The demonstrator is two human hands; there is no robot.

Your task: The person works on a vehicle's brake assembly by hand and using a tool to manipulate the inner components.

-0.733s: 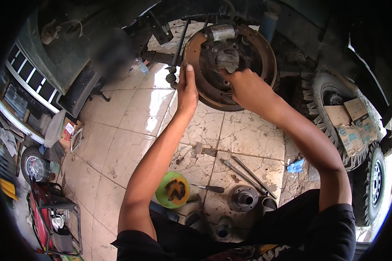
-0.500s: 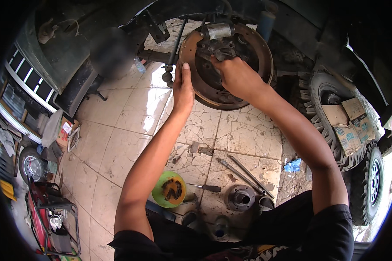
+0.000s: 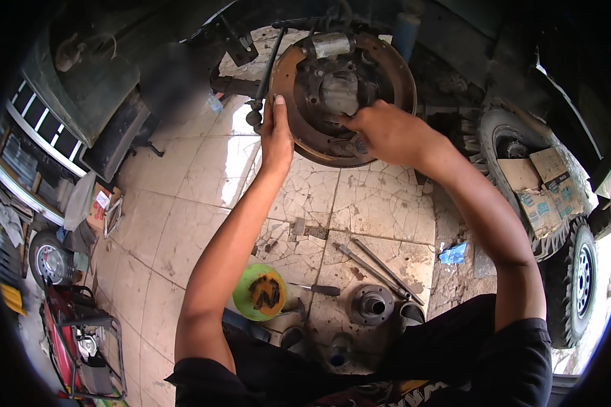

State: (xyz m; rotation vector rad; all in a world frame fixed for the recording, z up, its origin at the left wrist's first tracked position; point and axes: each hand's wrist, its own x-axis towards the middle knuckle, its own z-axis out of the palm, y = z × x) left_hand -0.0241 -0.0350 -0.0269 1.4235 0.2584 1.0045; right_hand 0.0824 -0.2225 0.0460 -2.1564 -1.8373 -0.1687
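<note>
In front of me stands a round, rusty brake backing plate [image 3: 288, 78] with a silver cylinder [image 3: 332, 45] at its top and a greyish hub end [image 3: 339, 91] in its middle. My left hand [image 3: 277, 139] grips the plate's left rim, thumb pointing up and fingers partly hidden behind the edge. Closed over the lower right of the plate's centre is my right hand [image 3: 394, 132]; whatever its fingers hold is hidden. A round metal part shows just under that hand.
On the cracked tile floor lie a green bowl [image 3: 241, 295] with brown grease, a screwdriver [image 3: 326, 290], two metal rods [image 3: 373, 268] and a flanged hub [image 3: 372, 305]. Large tires [image 3: 580, 278] and cardboard [image 3: 540, 183] stand at right. A red-framed machine [image 3: 81, 346] sits at lower left.
My right hand has moved down and right across the plate, uncovering the hub end. The left hand stays on the rim. The whole view has shifted slightly.
</note>
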